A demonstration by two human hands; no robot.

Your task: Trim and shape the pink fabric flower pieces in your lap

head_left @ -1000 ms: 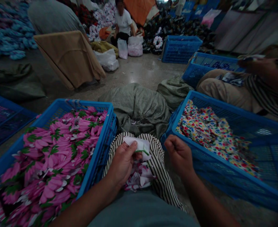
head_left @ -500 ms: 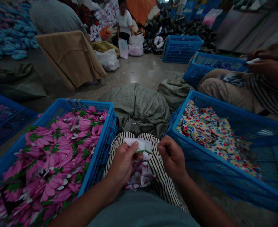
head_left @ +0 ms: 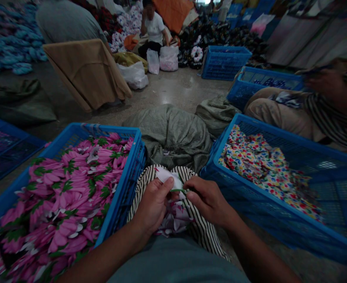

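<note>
- Two bare hands meet in the middle, over the person's lap.
- The left hand (head_left: 152,202) is curled shut on a small white cloth piece (head_left: 170,179), with the thumb pressing on top of it.
- The right hand (head_left: 207,198) has its fingertips pinched on a thin green bit (head_left: 178,190) that sticks out from the white cloth piece.
- The two hands are almost touching each other at that spot.
- Under the hands lies a striped cloth (head_left: 201,228) spread on the lap.
- A little heap of pale cloth bits (head_left: 176,220) sits on the striped cloth, just below the hands.
- A blue crate (head_left: 126,184) stands on the left, right beside the lap. It is full of pink flower pieces (head_left: 70,188) with green and white parts.
- Another blue crate on the right (head_left: 309,157) holds many-coloured spotted pieces (head_left: 262,165), piled toward its near left side.
- A grey-green sack (head_left: 173,133) lies on the floor, between the two crates and beyond the hands.
- Another person with a striped sleeve (head_left: 333,118) sits to the right, behind the right crate. That person's hand is blurred.
- Far back, one more person in a white top (head_left: 155,27) sits among bags.
</note>
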